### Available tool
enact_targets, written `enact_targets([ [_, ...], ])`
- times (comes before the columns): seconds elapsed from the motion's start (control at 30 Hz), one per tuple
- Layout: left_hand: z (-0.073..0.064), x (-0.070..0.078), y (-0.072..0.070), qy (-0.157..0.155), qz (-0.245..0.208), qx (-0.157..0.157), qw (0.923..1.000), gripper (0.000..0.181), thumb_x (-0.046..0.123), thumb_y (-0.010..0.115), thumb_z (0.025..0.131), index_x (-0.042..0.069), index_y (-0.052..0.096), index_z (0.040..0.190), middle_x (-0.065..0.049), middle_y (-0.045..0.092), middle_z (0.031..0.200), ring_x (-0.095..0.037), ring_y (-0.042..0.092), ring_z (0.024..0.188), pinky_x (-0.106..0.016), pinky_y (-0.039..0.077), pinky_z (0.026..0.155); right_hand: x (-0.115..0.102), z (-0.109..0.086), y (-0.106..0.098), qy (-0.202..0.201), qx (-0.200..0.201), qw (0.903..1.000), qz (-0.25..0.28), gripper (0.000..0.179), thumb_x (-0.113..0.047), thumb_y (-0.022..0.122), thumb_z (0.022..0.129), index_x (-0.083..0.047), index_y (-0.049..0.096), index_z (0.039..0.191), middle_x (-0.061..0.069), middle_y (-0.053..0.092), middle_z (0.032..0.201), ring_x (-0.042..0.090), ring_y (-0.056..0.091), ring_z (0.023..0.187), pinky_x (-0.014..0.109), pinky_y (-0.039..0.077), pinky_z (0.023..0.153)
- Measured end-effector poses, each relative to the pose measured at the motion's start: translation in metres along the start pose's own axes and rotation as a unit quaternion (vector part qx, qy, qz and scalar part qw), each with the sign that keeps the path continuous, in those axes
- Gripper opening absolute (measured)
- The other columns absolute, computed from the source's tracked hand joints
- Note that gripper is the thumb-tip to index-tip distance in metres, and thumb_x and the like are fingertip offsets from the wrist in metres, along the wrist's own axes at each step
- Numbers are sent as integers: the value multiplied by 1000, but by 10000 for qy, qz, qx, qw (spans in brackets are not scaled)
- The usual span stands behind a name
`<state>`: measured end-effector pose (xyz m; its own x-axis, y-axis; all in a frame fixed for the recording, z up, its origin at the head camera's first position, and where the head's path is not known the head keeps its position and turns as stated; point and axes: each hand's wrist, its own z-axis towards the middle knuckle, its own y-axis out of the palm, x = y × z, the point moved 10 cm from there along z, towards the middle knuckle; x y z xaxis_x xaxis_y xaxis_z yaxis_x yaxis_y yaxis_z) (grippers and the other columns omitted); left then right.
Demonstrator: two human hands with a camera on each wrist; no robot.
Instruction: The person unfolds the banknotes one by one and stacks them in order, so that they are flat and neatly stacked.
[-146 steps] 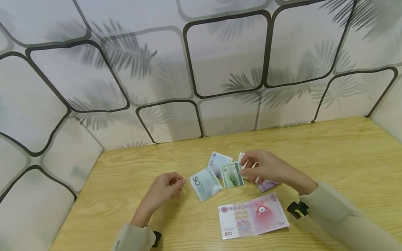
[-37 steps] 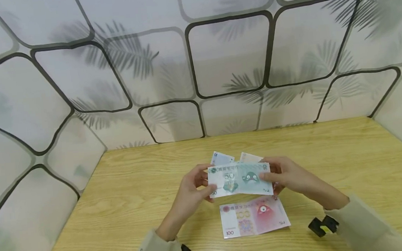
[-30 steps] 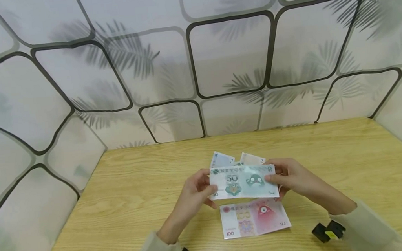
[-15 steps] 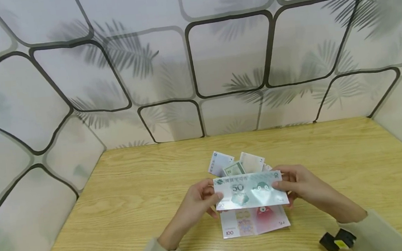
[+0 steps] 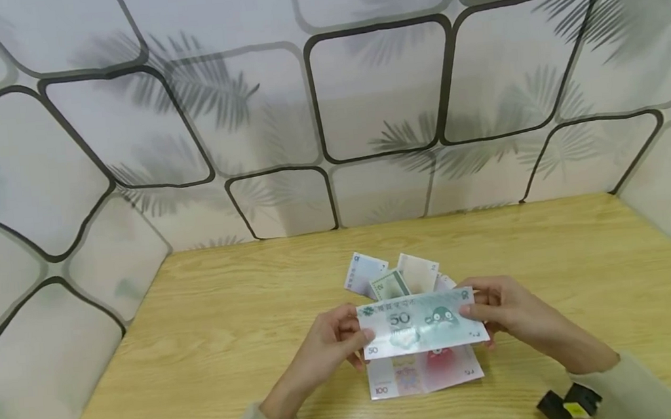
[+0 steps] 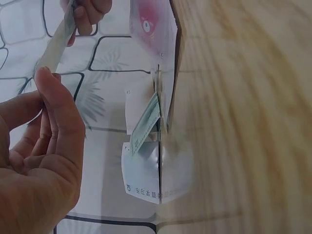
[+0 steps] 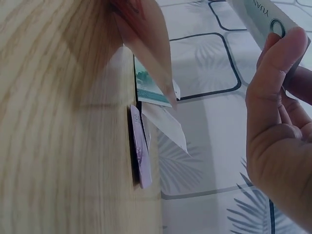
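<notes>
Both my hands hold a green 50 banknote, spread flat above the table. My left hand pinches its left end, thumb on the near face. At the other end, my right hand pinches it the same way. In the left wrist view the note is seen nearly edge-on, raised clear of the tabletop. Below it a pink 100 banknote lies on the table, its upper part hidden by the held note. Just beyond are several folded notes: a blue one, a green one and a beige one.
A folded purple note lies by the pile in the right wrist view, mostly covered in the head view. The wooden table meets a patterned fabric wall at the back and sides.
The 50 note lay folded at the pile's left; now it is unfolded in both hands. Lately the hands have brought it nearer, over the 100 note, showing more of the pile behind.
</notes>
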<state>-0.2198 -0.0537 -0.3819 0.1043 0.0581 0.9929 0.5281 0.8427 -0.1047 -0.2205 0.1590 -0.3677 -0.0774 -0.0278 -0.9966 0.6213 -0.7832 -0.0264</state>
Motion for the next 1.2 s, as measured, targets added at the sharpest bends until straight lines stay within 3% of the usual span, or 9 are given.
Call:
enact_targets([
  [0.2,1,-2,-3,-116,5,287,9995,21,-5,58,98,-15,57,116,-15,70,93,-10,63,63,-19,54,57,4,1,5,137,-142,9998,26,35,-2,53,104,24,43,126,7,74,100,13,69,76,24,57,57],
  [0.53,-3,2,-5,-135,-242,525,9982,24,-4,59,97,-17,56,118,-10,68,90,-10,60,60,-18,53,56,8,1,19,153,-568,9964,603,22,-1,52,104,6,60,124,8,74,98,12,70,74,24,58,59],
  [0.8,-2,-2,-4,-221,-387,378,9983,28,-2,55,101,-15,52,125,-22,72,85,-6,58,52,-18,51,53,10,3,15,214,-290,9968,715,26,-3,51,106,16,55,122,9,74,96,6,66,63,19,55,55],
  [1.0,-4,-2,-3,-114,-297,207,9993,29,-2,55,101,-15,51,127,-24,72,88,-6,57,53,-17,50,54,8,2,17,-19,-373,9933,1090,20,-1,50,105,3,66,117,7,75,93,4,65,61,18,55,55],
  [1.2,-1,-2,-4,-88,-118,124,9998,23,-5,55,100,-14,54,120,-21,71,81,-6,55,51,-17,50,52,6,3,14,-92,-316,9949,956,22,1,50,105,-1,68,116,8,75,96,3,65,61,18,55,54],
])
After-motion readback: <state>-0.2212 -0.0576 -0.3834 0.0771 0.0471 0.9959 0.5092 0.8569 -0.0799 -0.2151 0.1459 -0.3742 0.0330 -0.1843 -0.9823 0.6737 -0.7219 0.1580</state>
